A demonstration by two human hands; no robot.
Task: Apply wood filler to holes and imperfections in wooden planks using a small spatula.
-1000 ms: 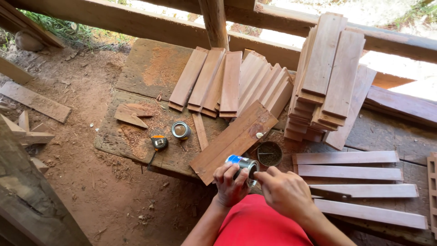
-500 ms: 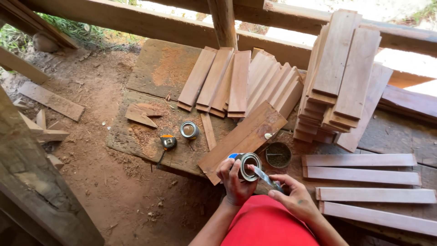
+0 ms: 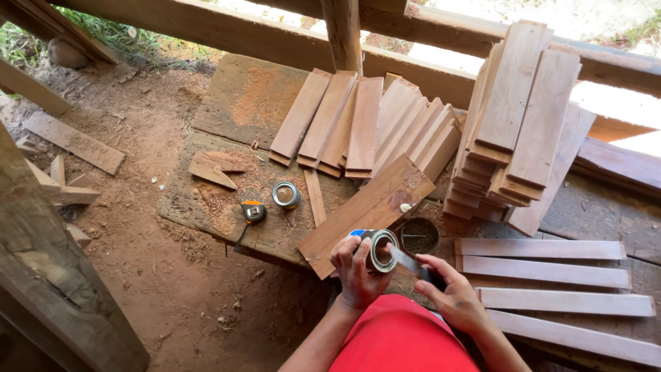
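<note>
Over sawdusty planks, my left hand around the open blue-sided tin, my right hand pinching a flat blade at its rim.

Blue-and-silver can is noted; reddish-brown boards are stacked pale-edged; tape measure is marked orange and black; red garment; ground is coloured rust-red.

a weathered plank surface dusted with red sawdust carries a fanned row of short boards at twelve o'clock and a tall board stack at two. near its front edge lie a tape measure, a small open tin, a thin wood strip, wedge offcuts and a long diagonal board; four slats lie at four o'clock.
</note>
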